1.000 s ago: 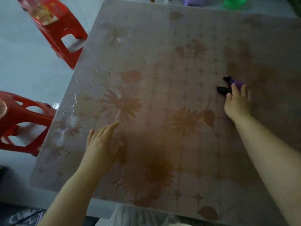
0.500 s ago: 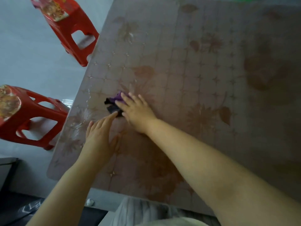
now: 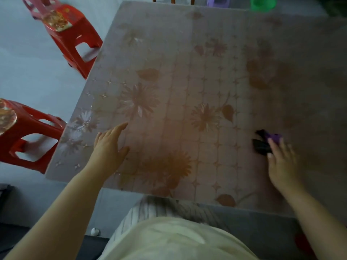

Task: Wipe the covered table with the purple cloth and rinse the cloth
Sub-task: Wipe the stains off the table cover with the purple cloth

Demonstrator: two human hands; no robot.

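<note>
The covered table (image 3: 187,53) held one crumpled purple-black cloth (image 3: 262,146), pressed by the straight-fingered right hand (image 3: 281,166); the left hand (image 3: 109,149) lay flat.

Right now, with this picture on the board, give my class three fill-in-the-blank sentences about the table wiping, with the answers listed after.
The right hand presses the ____ cloth onto the covered table. The left hand rests flat on the table and holds ____. Beside the table's left edge stand two ____ stools.
Missing words: purple; nothing; red.
</note>
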